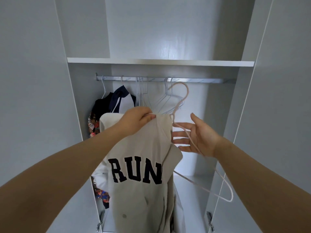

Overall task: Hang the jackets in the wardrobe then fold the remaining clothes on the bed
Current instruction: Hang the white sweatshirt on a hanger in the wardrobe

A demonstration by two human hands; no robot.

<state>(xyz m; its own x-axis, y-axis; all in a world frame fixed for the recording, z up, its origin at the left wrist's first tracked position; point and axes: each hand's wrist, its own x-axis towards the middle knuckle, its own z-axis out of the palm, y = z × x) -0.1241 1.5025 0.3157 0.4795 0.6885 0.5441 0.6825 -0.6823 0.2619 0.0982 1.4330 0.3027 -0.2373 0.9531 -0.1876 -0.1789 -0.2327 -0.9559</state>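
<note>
A cream zip jacket with dark letters "RUN" hangs in front of the open wardrobe. My left hand pinches its top edge together with a pale pink wire hanger, whose hook rises just below the metal rail. One shoulder of the hanger sticks out bare to the lower right. My right hand is spread with straight fingers beside the jacket, and the hanger's wire crosses its palm.
On the rail hang a navy and white jacket, a dark garment with a patterned one at the left, and several empty white wire hangers. A shelf runs above. Wardrobe doors stand open on both sides.
</note>
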